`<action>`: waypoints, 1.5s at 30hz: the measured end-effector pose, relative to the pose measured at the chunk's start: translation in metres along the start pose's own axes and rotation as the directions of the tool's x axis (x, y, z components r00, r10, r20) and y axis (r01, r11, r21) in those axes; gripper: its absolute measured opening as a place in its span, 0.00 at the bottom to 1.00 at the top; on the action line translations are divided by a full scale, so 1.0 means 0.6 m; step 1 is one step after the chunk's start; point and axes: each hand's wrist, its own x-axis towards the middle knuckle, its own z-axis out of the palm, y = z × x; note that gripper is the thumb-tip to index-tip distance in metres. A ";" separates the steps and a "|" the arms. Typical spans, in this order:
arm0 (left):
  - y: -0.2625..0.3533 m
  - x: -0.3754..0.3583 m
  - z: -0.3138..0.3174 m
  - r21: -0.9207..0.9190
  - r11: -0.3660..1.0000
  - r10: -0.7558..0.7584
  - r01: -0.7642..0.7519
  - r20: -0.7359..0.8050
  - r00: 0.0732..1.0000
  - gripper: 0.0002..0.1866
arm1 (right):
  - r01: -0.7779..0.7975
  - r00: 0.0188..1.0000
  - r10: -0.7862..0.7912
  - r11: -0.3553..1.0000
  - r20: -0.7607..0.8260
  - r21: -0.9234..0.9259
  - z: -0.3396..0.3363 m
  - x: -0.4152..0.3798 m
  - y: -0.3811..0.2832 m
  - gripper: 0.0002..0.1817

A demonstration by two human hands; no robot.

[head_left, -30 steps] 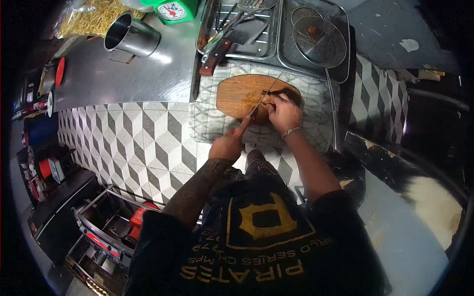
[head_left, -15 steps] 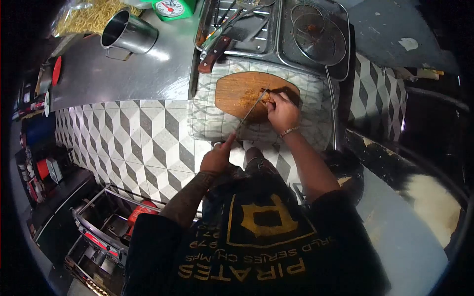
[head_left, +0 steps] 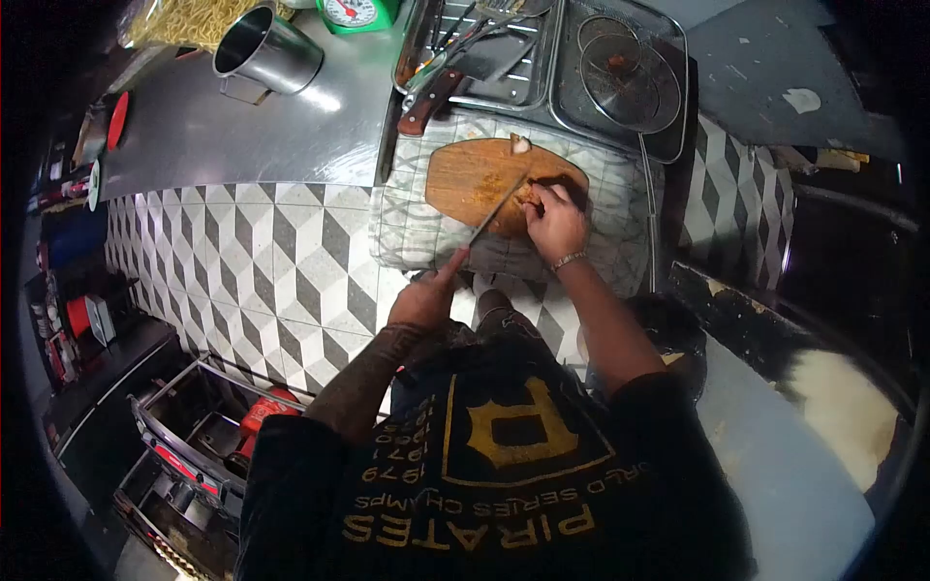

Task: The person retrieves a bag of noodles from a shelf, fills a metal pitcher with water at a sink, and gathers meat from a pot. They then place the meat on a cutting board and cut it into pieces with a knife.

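Note:
My left hand (head_left: 421,298) is closed round the handle of a knife (head_left: 496,210), whose thin blade slants up over the wooden cutting board (head_left: 455,176). At the right part of the board, my right hand (head_left: 559,225) pinches a small browned food piece (head_left: 526,196) beside the blade. Its fingertips partly hide the piece. Orange-brown crumbs lie round the blade. A small whitish piece (head_left: 520,144) sits at the board's far edge. Under the board is a folded patterned cloth (head_left: 402,228).
Behind the board stand a tray with utensils (head_left: 484,87) and a mesh tray with strainers (head_left: 630,92). A wood-handled knife (head_left: 429,103) overhangs the tray's corner. A metal pitcher (head_left: 276,58), a green scale (head_left: 360,14) and bagged noodles (head_left: 199,26) are at the back left.
The small whitish piece now shows at the board's far edge, where none was visible before. My left hand and the knife have shifted slightly; my right hand keeps its pinch. The view has moved a little.

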 end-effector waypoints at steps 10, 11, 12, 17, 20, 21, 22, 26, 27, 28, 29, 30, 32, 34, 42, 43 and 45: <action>0.023 -0.025 -0.011 0.145 0.989 -0.012 0.013 -0.014 1.000 0.35 | -0.046 0.999 0.046 0.999 -0.011 -0.020 0.008 -0.003 0.008 0.16; 0.025 -0.025 -0.013 0.146 0.989 -0.012 0.012 -0.006 1.000 0.35 | -0.046 0.999 0.045 0.999 -0.009 -0.007 0.007 -0.002 0.007 0.16; 0.024 -0.025 -0.012 0.145 0.989 -0.012 0.013 -0.005 1.000 0.35 | -0.045 0.999 0.045 0.999 -0.008 -0.008 0.007 -0.002 0.007 0.16; 0.023 -0.024 -0.012 0.149 0.989 0.007 -0.006 -0.005 1.000 0.35 | -0.021 1.000 0.021 1.000 -0.005 0.007 0.010 -0.001 0.011 0.16; 0.023 -0.009 -0.007 0.152 0.988 0.034 -0.031 -0.014 0.999 0.36 | -0.023 1.000 0.023 1.000 0.003 -0.020 0.009 -0.002 0.009 0.16; 0.029 0.003 -0.010 0.149 0.988 0.036 -0.033 -0.013 0.999 0.36 | -0.024 1.000 0.024 0.999 0.004 -0.023 0.009 -0.001 0.008 0.16; 0.038 0.017 -0.013 0.127 0.990 0.069 -0.063 -0.045 0.997 0.37 | -0.016 1.000 0.016 1.000 0.004 -0.016 0.010 -0.004 0.006 0.16; 0.052 0.040 -0.008 0.125 0.989 0.086 -0.074 -0.098 0.991 0.38 | -0.032 0.999 0.031 0.999 -0.019 -0.031 0.008 -0.001 0.007 0.15; 0.055 0.036 -0.010 0.118 0.993 0.036 -0.030 -0.049 0.998 0.38 | -0.031 0.999 0.031 0.999 -0.018 -0.028 0.010 -0.001 0.009 0.15; 0.047 0.025 -0.006 0.120 0.992 0.034 -0.028 -0.049 0.998 0.38 | -0.024 0.999 0.024 1.000 -0.034 -0.005 0.011 0.001 0.011 0.15; 0.030 0.004 0.002 0.112 0.994 0.005 -0.004 -0.009 1.000 0.38 | -0.016 0.999 0.017 1.000 -0.049 0.019 0.013 0.002 0.013 0.15; 0.025 -0.008 0.002 0.105 0.994 -0.024 0.020 0.035 0.999 0.38 | -0.019 0.999 0.020 1.000 -0.047 0.022 0.013 0.001 0.013 0.15; 0.023 0.011 0.006 0.085 0.996 -0.013 0.010 0.030 0.999 0.38 | 0.005 1.000 -0.004 1.000 -0.023 0.027 0.014 0.000 0.015 0.15; 0.039 0.049 0.006 0.052 0.999 0.007 -0.005 -0.031 1.000 0.36 | -0.001 1.000 0.001 1.000 0.008 0.008 0.014 -0.003 0.007 0.15; -0.005 0.015 0.047 0.105 0.992 -0.083 0.075 0.080 0.993 0.40 | -0.068 0.998 0.068 0.997 -0.014 0.044 0.012 0.004 0.013 0.16; 0.001 0.016 0.047 0.101 0.992 -0.082 0.073 0.089 0.993 0.40 | -0.063 0.998 0.064 0.997 -0.017 0.054 0.013 -0.003 0.011 0.16; 0.015 0.049 0.041 0.058 0.998 -0.040 0.041 -0.014 0.999 0.36 | -0.054 0.998 0.056 0.997 -0.031 0.057 0.014 -0.009 0.012 0.16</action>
